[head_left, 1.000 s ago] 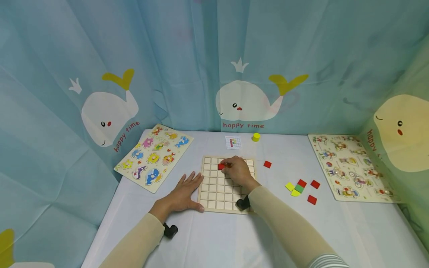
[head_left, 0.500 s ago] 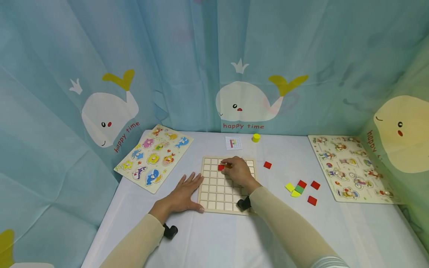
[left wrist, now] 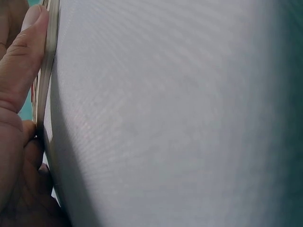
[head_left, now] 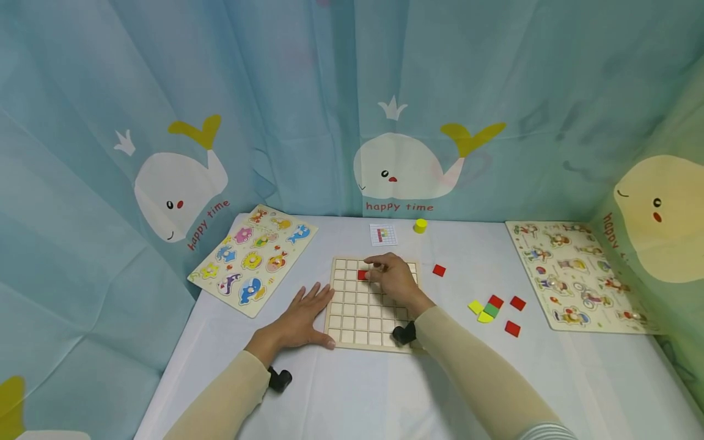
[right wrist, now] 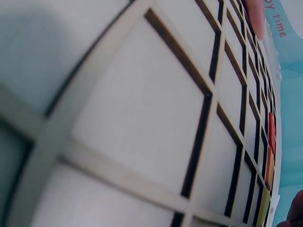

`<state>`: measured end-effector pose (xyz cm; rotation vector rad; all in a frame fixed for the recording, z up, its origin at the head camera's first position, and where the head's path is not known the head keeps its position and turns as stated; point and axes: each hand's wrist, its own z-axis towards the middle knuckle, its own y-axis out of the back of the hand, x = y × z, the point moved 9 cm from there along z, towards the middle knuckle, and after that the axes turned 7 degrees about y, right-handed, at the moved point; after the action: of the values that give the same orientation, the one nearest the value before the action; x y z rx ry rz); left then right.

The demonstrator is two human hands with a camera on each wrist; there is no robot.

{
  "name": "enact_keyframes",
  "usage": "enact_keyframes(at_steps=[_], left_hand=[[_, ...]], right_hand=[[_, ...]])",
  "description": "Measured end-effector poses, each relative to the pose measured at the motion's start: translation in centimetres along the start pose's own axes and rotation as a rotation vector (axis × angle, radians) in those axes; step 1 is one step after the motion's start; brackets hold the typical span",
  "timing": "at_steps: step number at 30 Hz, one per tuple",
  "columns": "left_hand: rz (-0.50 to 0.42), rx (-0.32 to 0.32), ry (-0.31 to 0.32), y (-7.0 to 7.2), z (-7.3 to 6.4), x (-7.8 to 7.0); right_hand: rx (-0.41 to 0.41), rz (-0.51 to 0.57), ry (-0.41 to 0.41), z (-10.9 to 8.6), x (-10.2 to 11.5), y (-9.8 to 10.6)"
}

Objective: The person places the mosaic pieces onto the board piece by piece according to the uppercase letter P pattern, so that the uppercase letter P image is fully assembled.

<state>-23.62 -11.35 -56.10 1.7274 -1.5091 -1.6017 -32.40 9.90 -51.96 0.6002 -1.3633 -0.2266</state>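
Note:
A wooden grid board [head_left: 348, 349] lies in the middle of the table. My left hand [head_left: 297, 321] rests at its left side, fingers spread and thumb by the lower left corner; the left wrist view shows the thumb [left wrist: 21, 66] against the board's edge [left wrist: 46, 80]. My right hand [head_left: 397, 282] is over the upper part of the board, thumb and index finger parted beside a red square tile [head_left: 362, 275] in a cell. In the right wrist view, a red tile [right wrist: 271, 132], an orange tile [right wrist: 269, 168] and a yellowish tile [right wrist: 263, 205] sit in a row. The right hand covers several cells.
Right of the board lie loose red tiles [head_left: 439, 270], a green tile [head_left: 491, 310] and yellow tiles [head_left: 475, 307]. A pattern card [head_left: 389, 241] and a yellow cylinder [head_left: 420, 226] stand behind. Picture puzzle boards [head_left: 288, 263] flank both sides; a curtain [head_left: 308, 122] closes the back.
My right hand has drawn back slightly to the right, its index finger and thumb spreading apart and leaving the red tile in its cell. The left hand has stayed in place.

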Motion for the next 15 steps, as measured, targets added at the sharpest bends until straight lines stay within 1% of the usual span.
enact_keyframes(at_steps=[4, 7, 13, 15], left_hand=[[-0.015, -0.011, -0.010, 0.1, -0.1, -0.2], [-0.023, -0.017, -0.011, 0.1, -0.1, -0.2], [-0.024, -0.022, -0.007, 0.3, -0.1, -0.3], [-0.019, -0.020, -0.006, 0.3, -0.1, -0.3]], right_hand=[[-0.002, 0.036, -0.005, -0.5, 0.0, 0.9], [-0.023, 0.047, -0.012, -0.8, -0.2, 2.1], [-0.107, 0.056, -0.030, -1.5, -2.1, 6.0], [-0.141, 0.033, -0.051, -1.8, -3.1, 7.4]])
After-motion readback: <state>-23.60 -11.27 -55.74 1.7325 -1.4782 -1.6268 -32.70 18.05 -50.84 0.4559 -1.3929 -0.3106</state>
